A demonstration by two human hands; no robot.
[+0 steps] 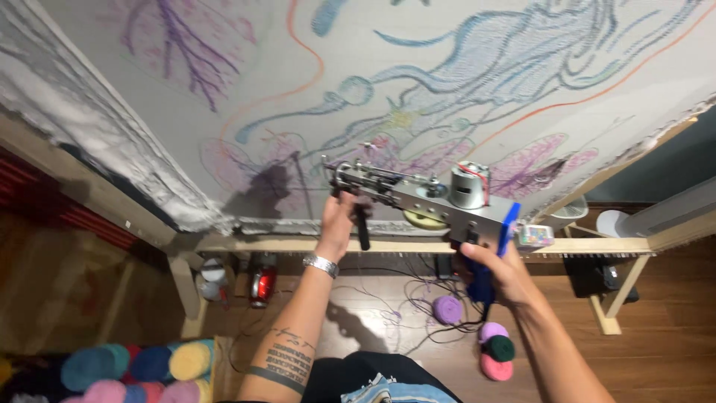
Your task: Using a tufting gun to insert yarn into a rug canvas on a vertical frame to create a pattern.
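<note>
**A:** Hands first, what've you got?

**B:** L hand (337, 218) is wrapped round the black front handle (362, 227) of my tufting gun (421, 195), fingers closed tight on it. R hand (498, 270) is closed on the blue rear grip (488, 272), lower and further right. Hands are apart, one at each end of the gun. Silver watch (321, 264) on my L wrist, tattoo on the forearm below it.

**A:** Where's the gun itself?

**B:** Held up in front of the stretched tufting cloth (418, 82), needle end (328, 166) pointing left, right at the fabric where the purple outline is drawn. Can't tell if the tip's actually in the cloth. Round silver motor (468, 184) sits on top toward the right end.

**A:** OK, rest of the scene, L to R.

**B:** Far left, wooden frame (246, 243) carries the cloth, w/ a ragged white edge along the side. Bottom left, a batch of yarn cakes (149, 366): teal, blue, yellow, pink. Under the frame rail, a red canister-like thing (262, 285), can't make out what. On the wood floor near centre, a purple yarn ball (447, 308) w/ loose thread and cables tangled about it. Just right of that, three more balls (495, 351) bunched together: lilac, dark green, pink. Far right, a white fan (573, 210) behind the frame leg.
</note>
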